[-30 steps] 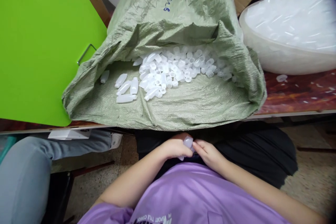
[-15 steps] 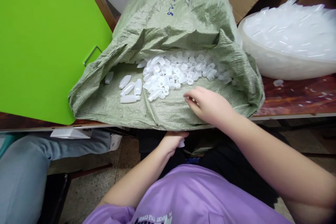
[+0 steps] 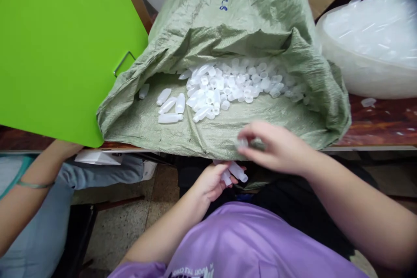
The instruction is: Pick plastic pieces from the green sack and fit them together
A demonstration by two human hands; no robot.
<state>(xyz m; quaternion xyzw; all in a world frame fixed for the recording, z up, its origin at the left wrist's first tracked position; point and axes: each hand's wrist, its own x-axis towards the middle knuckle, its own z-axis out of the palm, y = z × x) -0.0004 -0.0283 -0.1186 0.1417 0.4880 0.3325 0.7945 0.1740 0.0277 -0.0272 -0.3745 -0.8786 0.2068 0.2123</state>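
My left hand (image 3: 211, 180) is below the table edge, its fingers closed around a few small translucent plastic bottles (image 3: 238, 171). Higher and to the right, my right hand (image 3: 273, 144) pinches a small translucent piece (image 3: 241, 143), blurred by motion; its exact kind cannot be made out. That hand is over the front lip of a green woven sack (image 3: 224, 137). Inside the sack's mouth lies a heap of small translucent bottles (image 3: 234, 84). Several others, such as one lying flat (image 3: 170, 118), rest apart on the sack's left side.
At left stands a bright green board (image 3: 65, 47) with a wire handle. A co-worker's hand (image 3: 63, 150) is under its lower edge. On the right, a white bowl (image 3: 368, 74) is piled with translucent pieces. One loose piece (image 3: 368, 102) lies on the reddish table (image 3: 384, 124).
My left hand has turned, bringing the bottles in it into view. My right hand has drawn slightly back toward me. A co-worker's arm has come in at left. The camera view has shifted.
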